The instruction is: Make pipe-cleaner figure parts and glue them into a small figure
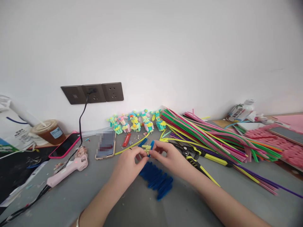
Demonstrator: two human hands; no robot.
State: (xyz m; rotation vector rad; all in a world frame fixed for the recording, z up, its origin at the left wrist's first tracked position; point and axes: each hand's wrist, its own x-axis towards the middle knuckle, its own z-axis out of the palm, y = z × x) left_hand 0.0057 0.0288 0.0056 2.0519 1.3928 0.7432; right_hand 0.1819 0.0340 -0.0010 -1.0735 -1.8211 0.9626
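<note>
My left hand (134,160) and my right hand (169,154) meet near the middle of the grey table mat. Between their fingertips is a small piece of bent pipe cleaner (147,147), pale yellow-green with a blue part at the right. Both hands pinch it, the left at its yellow side and the right at the blue part. Just below them lies a pile of short dark-blue pipe cleaner pieces (157,181). Behind the hands stand several small pastel pipe cleaner figures (134,121) in rows.
A bundle of long coloured pipe cleaners (201,135) and yellow-black pliers (189,154) lie at the right. At the left are a pink glue gun (67,170), corded to a wall socket (93,93), a pink-cased phone (65,145), another phone (105,144) and a drink cup (48,132).
</note>
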